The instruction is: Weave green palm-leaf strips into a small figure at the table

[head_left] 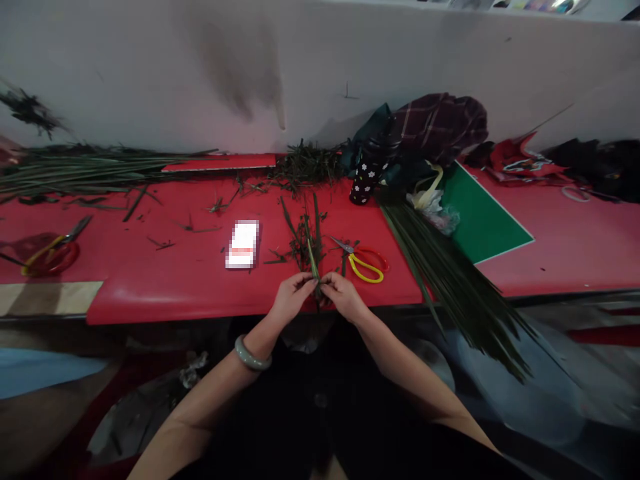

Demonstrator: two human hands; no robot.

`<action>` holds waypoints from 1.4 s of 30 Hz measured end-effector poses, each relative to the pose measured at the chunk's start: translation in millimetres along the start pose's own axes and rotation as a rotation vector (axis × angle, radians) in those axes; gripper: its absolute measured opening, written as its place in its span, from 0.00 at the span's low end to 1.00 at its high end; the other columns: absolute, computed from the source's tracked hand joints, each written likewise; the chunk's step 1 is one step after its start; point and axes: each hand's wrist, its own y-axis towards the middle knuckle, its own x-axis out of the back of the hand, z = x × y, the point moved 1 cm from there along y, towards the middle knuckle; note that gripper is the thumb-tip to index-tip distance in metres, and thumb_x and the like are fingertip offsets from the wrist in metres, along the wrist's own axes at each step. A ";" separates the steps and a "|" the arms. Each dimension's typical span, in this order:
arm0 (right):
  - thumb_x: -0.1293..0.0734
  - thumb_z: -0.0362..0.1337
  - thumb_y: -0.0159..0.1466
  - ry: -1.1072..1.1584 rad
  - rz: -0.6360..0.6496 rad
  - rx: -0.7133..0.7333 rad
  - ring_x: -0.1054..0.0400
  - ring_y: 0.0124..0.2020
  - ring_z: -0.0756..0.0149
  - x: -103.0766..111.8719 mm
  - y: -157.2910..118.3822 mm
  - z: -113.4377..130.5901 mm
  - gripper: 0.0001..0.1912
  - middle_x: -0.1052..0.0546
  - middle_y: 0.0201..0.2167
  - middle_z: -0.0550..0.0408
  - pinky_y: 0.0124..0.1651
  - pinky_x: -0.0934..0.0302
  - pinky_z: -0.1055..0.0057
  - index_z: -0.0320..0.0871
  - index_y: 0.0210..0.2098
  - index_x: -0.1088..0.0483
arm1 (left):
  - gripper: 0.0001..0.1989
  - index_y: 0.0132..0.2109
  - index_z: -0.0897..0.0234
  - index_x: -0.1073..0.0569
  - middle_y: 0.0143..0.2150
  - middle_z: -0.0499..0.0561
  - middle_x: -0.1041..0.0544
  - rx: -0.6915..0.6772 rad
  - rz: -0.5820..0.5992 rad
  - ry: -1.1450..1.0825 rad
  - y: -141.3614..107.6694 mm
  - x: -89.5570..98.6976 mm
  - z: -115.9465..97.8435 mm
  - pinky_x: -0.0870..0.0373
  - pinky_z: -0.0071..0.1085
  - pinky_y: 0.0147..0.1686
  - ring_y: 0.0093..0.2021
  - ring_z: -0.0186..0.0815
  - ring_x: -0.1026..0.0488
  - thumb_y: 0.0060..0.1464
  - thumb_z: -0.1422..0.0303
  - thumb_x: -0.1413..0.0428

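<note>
At the table's front edge, my left hand (295,292) and my right hand (341,293) meet with thumbs and fingers pinched. Both are closed on a narrow green leaf strip (313,259), which points away from me. Its lower end is partly hidden by my fingers. Just beyond my fingertips lie dark leaf scraps (301,241) and several cut pieces. Right of my right hand rest scissors (367,265) with one red and one yellow handle, their blades apart. A phone (243,244) with a lit, blurred screen lies left of the scraps.
The red tabletop (165,287) carries long leaves (80,170) at back left and a leaf bundle (455,287) overhanging at right. A flowered black tumbler (367,175), plaid cloth (440,127), green board (485,217) and second scissors (55,253) lie around. Behind stands a pale wall (150,73).
</note>
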 end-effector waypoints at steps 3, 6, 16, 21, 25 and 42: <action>0.40 0.37 0.55 -0.154 -0.029 0.056 0.36 0.19 0.74 2.8 -1.5 -2.7 0.03 0.30 0.21 0.62 0.23 0.41 0.76 0.44 0.29 0.38 | 0.11 0.35 0.67 0.26 0.32 0.51 0.24 0.003 -0.013 0.029 -2.6 -3.5 0.5 0.32 0.29 0.37 0.33 0.31 0.29 0.46 0.64 0.46; 0.40 0.36 0.56 -0.317 -0.079 0.115 0.35 0.24 0.72 7.0 -2.2 -4.3 0.03 0.29 0.23 0.60 0.28 0.41 0.75 0.43 0.28 0.37 | 0.10 0.35 0.67 0.26 0.32 0.50 0.24 0.005 -0.015 0.062 -4.7 -5.4 3.4 0.33 0.29 0.38 0.33 0.32 0.29 0.47 0.66 0.46; 0.41 0.36 0.56 -0.453 -0.147 0.191 0.31 0.31 0.68 1.2 -7.0 -12.7 0.07 0.26 0.30 0.55 0.36 0.39 0.71 0.43 0.35 0.35 | 0.08 0.32 0.67 0.27 0.29 0.49 0.26 0.044 -0.142 0.052 -4.5 -9.0 6.2 0.34 0.28 0.34 0.30 0.30 0.30 0.44 0.68 0.46; 0.41 0.37 0.57 -0.478 -0.286 0.222 0.32 0.31 0.68 1.3 -9.1 -8.9 0.07 0.26 0.29 0.55 0.37 0.38 0.71 0.44 0.33 0.34 | 0.09 0.32 0.67 0.29 0.28 0.48 0.27 0.070 -0.132 -0.083 -7.3 -11.1 3.9 0.34 0.27 0.33 0.29 0.28 0.32 0.45 0.66 0.45; 0.41 0.35 0.57 -0.657 -0.377 0.306 0.32 0.32 0.67 -0.7 -12.8 -3.3 0.07 0.27 0.31 0.53 0.36 0.38 0.72 0.44 0.31 0.33 | 0.10 0.30 0.68 0.31 0.24 0.45 0.30 0.095 -0.100 -0.156 -11.8 -14.2 -2.0 0.36 0.26 0.31 0.26 0.27 0.34 0.45 0.63 0.45; 0.38 0.39 0.56 -0.373 -0.085 0.117 0.34 0.25 0.71 -0.4 -10.4 1.9 0.07 0.28 0.25 0.58 0.31 0.39 0.73 0.43 0.31 0.32 | 0.09 0.28 0.68 0.29 0.25 0.47 0.29 0.076 -0.011 -0.076 -14.3 -0.8 -3.5 0.36 0.27 0.32 0.27 0.28 0.34 0.44 0.65 0.45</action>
